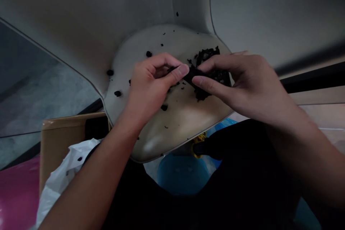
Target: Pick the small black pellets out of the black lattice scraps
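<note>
Above a pale padded seat [151, 133], my left hand [153, 82] pinches the left end of a dark, narrow black piece [191, 75]. My right hand [239, 82] grips the same piece from the right between thumb and fingers. What material it is cannot be made out. Ragged black pieces with gaps in them [207, 54] lie under and behind my right fingers, partly hidden. Small black lumps [148, 54] and fine black shreds are scattered over the seat, several of them left of my left hand.
A cardboard box [54, 147] stands at the lower left, with a white plastic bag [58, 183] beside my left forearm. A pink surface [18, 190] shows at the far left. Below the seat are a blue object [183, 174] and something yellow [199, 138].
</note>
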A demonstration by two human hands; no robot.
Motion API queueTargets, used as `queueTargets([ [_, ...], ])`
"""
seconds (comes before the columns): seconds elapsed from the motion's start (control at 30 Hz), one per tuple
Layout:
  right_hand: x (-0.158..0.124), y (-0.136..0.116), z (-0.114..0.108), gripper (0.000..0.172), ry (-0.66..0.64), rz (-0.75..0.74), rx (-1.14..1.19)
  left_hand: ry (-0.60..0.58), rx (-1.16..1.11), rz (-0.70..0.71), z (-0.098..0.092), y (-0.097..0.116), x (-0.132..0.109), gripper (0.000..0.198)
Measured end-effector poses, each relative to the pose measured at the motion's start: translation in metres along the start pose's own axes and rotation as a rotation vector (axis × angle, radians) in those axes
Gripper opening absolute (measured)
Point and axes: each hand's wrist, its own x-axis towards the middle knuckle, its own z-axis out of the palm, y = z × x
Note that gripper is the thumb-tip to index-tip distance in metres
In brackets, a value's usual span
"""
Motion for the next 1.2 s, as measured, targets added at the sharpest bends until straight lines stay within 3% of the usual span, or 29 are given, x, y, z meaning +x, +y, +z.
queueTargets([
  [0.13, -0.003, 0.0, -0.001, 0.027, -0.064, -0.032, -0.089, -0.174, -0.224, -0.262, 0.006, 0.0, -0.006, 0.022],
  [0.27, -0.006, -0.001, -0.001, 0.023, -0.048, -0.096, -0.163, -0.135, -0.246, -0.4, 0.012, 0.006, -0.01, 0.023],
  [0.57, -0.013, -0.023, -0.004, 0.028, 0.055, -0.009, 0.018, -0.299, -0.23, -0.318, 0.008, 0.027, -0.005, 0.008],
  [0.67, -0.014, -0.028, -0.007, 0.029, 0.005, 0.04, 0.15, -0.404, -0.226, -0.341, 0.003, 0.034, -0.005, 0.002],
  [0.77, -0.015, -0.03, -0.012, 0.025, -0.06, 0.083, 0.249, -0.482, -0.238, -0.372, -0.001, 0.039, -0.004, 0.012],
  [0.9, -0.019, -0.031, -0.017, 0.022, -0.112, 0.058, 0.272, -0.594, -0.224, -0.379, -0.004, 0.041, -0.001, 0.022],
  [1.1, -0.026, -0.035, -0.022, 0.021, -0.246, 0.089, 0.256, -0.789, -0.25, -0.384, -0.011, 0.043, -0.003, 0.018],
  [1.2, -0.026, -0.037, -0.025, 0.018, -0.327, 0.145, 0.293, -0.814, -0.303, -0.381, -0.014, 0.044, -0.007, 0.015],
])
